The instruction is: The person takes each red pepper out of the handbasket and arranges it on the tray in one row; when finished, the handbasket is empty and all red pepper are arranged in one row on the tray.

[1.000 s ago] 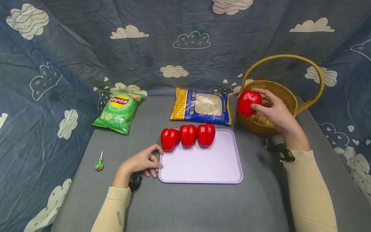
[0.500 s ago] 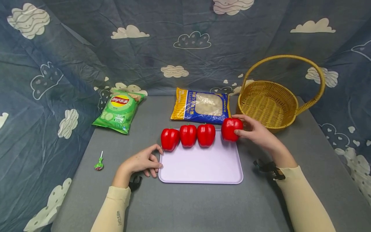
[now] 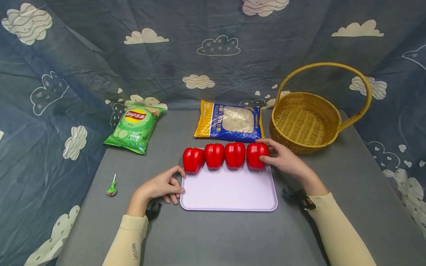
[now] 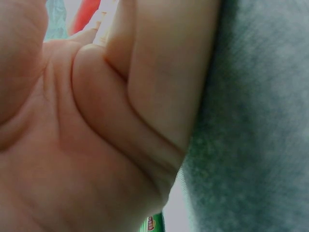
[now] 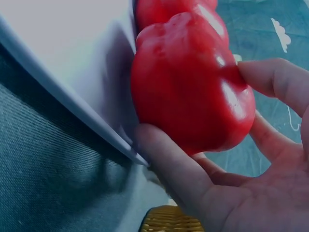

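Four-lobed red bell peppers line the far side of a lilac tray (image 3: 229, 195), several in a row. My right hand (image 3: 283, 157) grips the rightmost bell pepper (image 3: 255, 155), thumb on its near side and fingers round the back; the right wrist view shows this bell pepper (image 5: 188, 87) beside its neighbour, over the tray's corner. At the tray's left rim, my left hand (image 3: 163, 186) holds the edge with thumb and index finger, close to the leftmost bell pepper (image 3: 193, 160). Its palm (image 4: 96, 125) and bent fingers fill the left wrist view, hiding the contact.
A wicker basket (image 3: 304, 147) with a tall handle stands behind my right hand. A blue and yellow pasta bag (image 3: 229, 122) lies behind the tray. On the left are a green chip bag (image 3: 133, 127) and a lollipop (image 3: 112, 189). A cloud-patterned cloth (image 3: 219, 22) hangs behind.
My right hand has carried the bell pepper from over the basket leftward and down to the right end of the row. My left hand has stayed at the tray's edge.
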`<state>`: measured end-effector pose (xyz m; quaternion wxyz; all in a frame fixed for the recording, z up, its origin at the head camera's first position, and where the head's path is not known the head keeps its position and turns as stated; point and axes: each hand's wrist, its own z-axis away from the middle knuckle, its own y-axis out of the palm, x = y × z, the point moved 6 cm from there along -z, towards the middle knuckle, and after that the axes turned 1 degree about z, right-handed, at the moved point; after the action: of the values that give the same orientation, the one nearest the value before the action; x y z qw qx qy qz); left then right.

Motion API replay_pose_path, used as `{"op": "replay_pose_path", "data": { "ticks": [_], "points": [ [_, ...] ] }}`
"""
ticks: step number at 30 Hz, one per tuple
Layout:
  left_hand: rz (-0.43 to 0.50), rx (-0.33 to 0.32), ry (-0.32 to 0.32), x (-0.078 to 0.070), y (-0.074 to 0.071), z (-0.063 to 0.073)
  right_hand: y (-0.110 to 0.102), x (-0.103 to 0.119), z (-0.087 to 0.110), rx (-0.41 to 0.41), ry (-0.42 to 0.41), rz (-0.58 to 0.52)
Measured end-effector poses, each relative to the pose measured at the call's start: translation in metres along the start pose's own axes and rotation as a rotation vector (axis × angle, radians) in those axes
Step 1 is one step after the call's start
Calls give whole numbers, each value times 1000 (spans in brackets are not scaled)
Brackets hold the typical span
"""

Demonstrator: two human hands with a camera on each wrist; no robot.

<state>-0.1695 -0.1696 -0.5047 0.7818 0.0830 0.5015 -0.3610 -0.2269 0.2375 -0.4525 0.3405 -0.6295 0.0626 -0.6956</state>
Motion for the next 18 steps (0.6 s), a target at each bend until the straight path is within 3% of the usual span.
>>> {"op": "replay_pose_path", "data": {
  "ticks": [8, 18],
  "points": [
    [-4, 0, -3, 1, -2, 3, 8, 4, -2, -29, -28, 83],
    [-11, -3, -13, 2, -3, 5, 10, 3, -3, -39, 3, 110]
  ]
}}
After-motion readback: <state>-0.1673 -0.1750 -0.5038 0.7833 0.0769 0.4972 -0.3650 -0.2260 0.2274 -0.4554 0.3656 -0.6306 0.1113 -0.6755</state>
